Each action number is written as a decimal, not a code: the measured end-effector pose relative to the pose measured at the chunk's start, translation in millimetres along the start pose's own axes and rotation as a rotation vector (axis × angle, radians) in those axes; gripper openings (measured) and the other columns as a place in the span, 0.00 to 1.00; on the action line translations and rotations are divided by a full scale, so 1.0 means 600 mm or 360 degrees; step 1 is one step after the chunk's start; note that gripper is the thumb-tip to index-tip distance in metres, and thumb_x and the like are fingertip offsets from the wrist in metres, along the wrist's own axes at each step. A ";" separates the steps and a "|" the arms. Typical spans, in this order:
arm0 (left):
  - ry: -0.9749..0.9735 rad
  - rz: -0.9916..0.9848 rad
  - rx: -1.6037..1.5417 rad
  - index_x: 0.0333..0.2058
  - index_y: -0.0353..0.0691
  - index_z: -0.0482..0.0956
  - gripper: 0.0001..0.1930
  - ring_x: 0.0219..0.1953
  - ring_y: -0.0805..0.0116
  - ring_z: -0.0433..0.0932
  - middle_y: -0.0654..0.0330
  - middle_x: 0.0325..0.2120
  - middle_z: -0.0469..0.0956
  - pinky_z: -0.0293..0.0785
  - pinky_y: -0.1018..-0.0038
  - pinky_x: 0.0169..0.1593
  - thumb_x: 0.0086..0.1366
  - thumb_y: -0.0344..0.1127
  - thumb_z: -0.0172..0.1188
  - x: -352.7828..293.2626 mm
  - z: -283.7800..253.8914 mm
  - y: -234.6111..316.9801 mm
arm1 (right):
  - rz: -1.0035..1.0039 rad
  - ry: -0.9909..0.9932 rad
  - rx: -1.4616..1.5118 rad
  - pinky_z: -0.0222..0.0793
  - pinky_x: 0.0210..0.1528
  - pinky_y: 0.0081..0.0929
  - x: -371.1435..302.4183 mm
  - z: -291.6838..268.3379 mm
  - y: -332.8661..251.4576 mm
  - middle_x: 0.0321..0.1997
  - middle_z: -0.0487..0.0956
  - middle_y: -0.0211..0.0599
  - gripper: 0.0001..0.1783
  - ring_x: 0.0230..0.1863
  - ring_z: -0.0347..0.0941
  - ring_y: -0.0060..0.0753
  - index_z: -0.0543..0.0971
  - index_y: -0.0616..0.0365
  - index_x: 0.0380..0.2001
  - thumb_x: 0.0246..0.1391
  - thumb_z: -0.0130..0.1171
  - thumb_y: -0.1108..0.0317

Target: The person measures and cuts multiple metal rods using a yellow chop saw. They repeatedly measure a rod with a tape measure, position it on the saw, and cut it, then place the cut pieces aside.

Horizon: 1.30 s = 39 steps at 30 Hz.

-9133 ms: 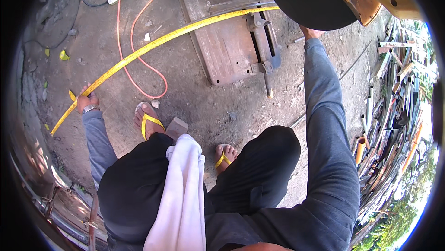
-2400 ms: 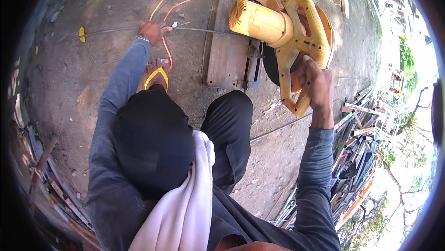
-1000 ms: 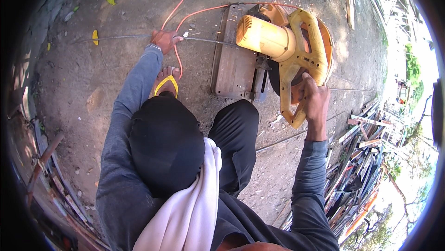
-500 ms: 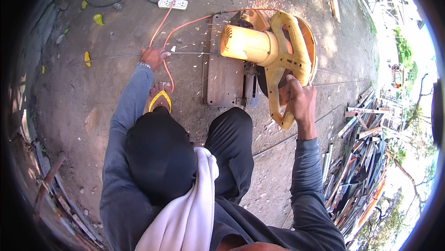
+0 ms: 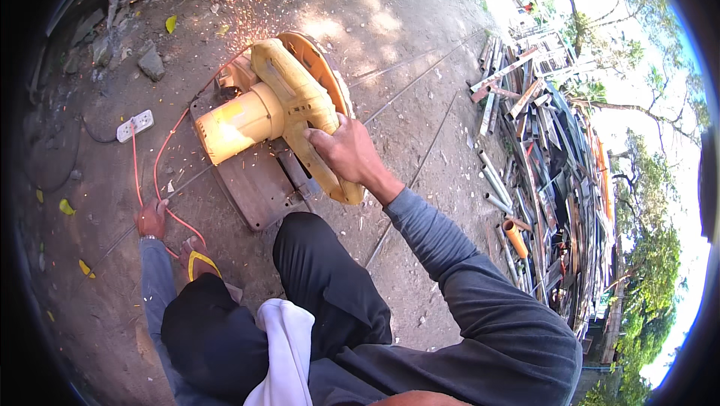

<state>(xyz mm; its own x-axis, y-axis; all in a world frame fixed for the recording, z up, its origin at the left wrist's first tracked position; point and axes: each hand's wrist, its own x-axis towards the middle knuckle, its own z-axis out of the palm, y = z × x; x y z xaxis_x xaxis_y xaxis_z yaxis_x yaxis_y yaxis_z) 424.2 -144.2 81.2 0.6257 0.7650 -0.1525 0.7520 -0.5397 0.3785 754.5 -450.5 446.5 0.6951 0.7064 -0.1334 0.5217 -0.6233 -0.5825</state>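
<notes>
A yellow chop saw (image 5: 238, 122) stands on its flat metal base (image 5: 251, 196) on the dirt ground. My right hand (image 5: 351, 152) is wrapped round the saw's handle. Sparks (image 5: 251, 16) spray from its far side. On the left, my left hand (image 5: 152, 220) is closed round a thin metal rod (image 5: 191, 182), which runs along the ground and in under the saw's motor. Where the rod meets the blade is hidden. An orange cord (image 5: 157, 162) passes close beside that hand.
A white power strip (image 5: 135, 126) lies left of the saw. Long rods (image 5: 420, 170) stretch across the ground at right, near a large heap of metal scrap and pipes (image 5: 551, 181). A stone (image 5: 151, 63) sits at far left. My sandalled foot (image 5: 201, 260) is near the cord.
My view has swung to the right, so the saw appears further left and the scrap heap shows more. Both hands keep their holds, and sparks still fly.
</notes>
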 end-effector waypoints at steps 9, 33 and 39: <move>-0.0084 0.0014 0.0000 0.44 0.49 0.84 0.25 0.47 0.44 0.81 0.51 0.40 0.84 0.68 0.50 0.51 0.71 0.63 0.51 0.010 -0.011 -0.003 | 0.0141 -0.0070 0.0120 0.75 0.30 0.37 -0.004 0.032 0.026 0.25 0.80 0.42 0.16 0.24 0.78 0.39 0.83 0.58 0.38 0.61 0.59 0.55; -0.0295 -0.0129 -0.0029 0.45 0.45 0.83 0.28 0.48 0.43 0.82 0.48 0.42 0.85 0.74 0.52 0.51 0.69 0.65 0.53 -0.030 -0.039 -0.094 | 0.0009 -0.0056 0.0144 0.73 0.26 0.25 0.023 0.031 -0.006 0.18 0.80 0.36 0.23 0.19 0.78 0.25 0.84 0.64 0.31 0.64 0.59 0.51; -0.0271 -0.0193 -0.0212 0.42 0.39 0.81 0.26 0.46 0.38 0.79 0.42 0.39 0.82 0.74 0.53 0.48 0.71 0.60 0.54 -0.108 -0.088 -0.111 | -0.0292 -0.0230 0.0043 0.72 0.22 0.22 0.145 -0.054 -0.104 0.19 0.81 0.34 0.28 0.18 0.77 0.23 0.86 0.64 0.35 0.67 0.56 0.46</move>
<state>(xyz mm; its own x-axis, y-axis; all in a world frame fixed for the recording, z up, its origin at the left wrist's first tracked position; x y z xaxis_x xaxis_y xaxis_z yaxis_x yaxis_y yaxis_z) 322.8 -139.1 114.0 0.5669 0.7451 -0.3513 0.7969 -0.3879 0.4632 798.2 -361.1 497.0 0.5108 0.8489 -0.1357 0.6180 -0.4723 -0.6285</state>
